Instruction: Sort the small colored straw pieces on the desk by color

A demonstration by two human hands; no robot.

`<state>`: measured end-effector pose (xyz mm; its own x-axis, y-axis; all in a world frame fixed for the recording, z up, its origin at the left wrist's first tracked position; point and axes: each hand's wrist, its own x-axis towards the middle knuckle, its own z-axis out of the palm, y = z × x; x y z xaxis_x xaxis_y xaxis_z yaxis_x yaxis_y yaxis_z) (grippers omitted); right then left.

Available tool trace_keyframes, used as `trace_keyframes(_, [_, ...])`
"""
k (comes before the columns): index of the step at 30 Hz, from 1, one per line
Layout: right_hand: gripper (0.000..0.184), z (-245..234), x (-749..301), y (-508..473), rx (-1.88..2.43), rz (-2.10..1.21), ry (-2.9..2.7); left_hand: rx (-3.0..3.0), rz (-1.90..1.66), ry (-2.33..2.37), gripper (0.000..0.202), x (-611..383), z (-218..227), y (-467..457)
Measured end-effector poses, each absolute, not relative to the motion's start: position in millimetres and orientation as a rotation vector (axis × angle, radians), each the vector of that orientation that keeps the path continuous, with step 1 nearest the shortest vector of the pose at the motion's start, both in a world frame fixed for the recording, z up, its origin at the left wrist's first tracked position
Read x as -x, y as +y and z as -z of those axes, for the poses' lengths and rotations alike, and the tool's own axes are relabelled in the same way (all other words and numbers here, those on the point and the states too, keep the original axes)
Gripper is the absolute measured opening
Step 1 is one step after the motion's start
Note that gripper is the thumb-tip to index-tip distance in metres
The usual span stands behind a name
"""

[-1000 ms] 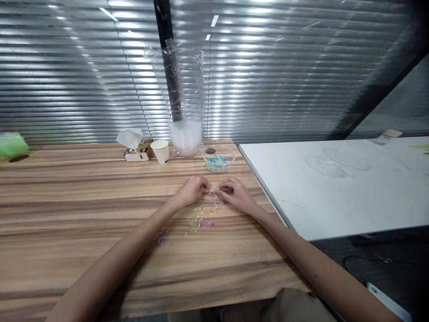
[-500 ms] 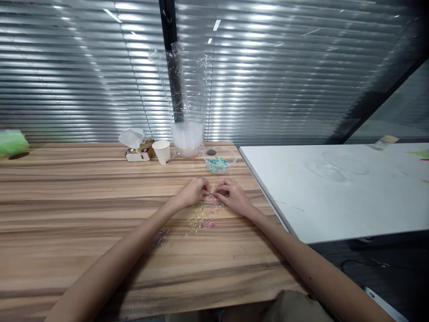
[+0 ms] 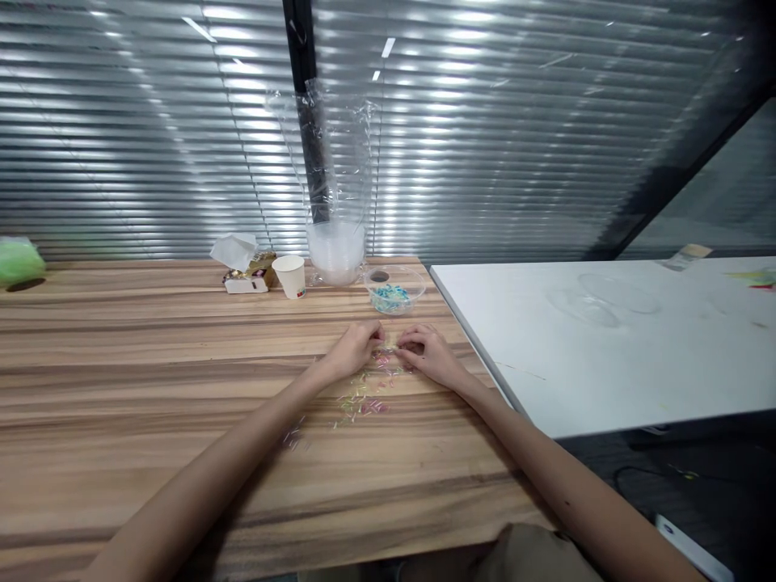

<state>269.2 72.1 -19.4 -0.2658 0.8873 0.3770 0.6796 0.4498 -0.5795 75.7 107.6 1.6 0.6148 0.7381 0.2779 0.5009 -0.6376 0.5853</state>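
My left hand (image 3: 355, 349) rests low over the wooden table with its thumb and fingers pinched together. Facing it across a small gap, my right hand (image 3: 432, 356) is also closed in a pinch. Whatever sits between the fingertips is too small to make out. Under and in front of both hands lie many tiny coloured sticks (image 3: 362, 406), pink, yellow and green. A paler purple group of sticks (image 3: 294, 436) lies beside my left forearm. Just beyond the hands stands a clear plastic bowl (image 3: 418, 293) with blue and teal pieces inside.
Behind stand a paper cup (image 3: 291, 277), a tissue box (image 3: 247, 283) and stacked clear bowls (image 3: 336, 255) in a plastic bag. A green bundle (image 3: 21, 263) lies far left. To the right, a white table (image 3: 606, 356) adjoins the wooden table (image 3: 151, 364), with clear lids on it.
My hands have moved slightly apart, the right one a little to the right. The view has shifted slightly; the bowl, cup and tissue box stay in place.
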Motion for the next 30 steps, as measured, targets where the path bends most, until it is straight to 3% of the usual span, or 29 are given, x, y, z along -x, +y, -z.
trace_keyframes(16, [0.015, 25.8, -267.5, 74.6, 1.182, -0.323, -2.098, -2.443, -0.704, 0.959, 0.017, -80.0, 8.4, 108.8])
trace_keyframes(23, [0.015, 21.9, -264.5, 74.3, 1.158, -0.311, -2.116, -2.388, -0.637, 0.863, 0.028, -73.3, 4.2, 115.8])
trace_keyframes(30, [0.010, 25.1, -263.4, 78.1, 1.137, -0.275, -2.101, -2.440, -0.699, 0.818, 0.019, -77.5, 1.9, 111.7])
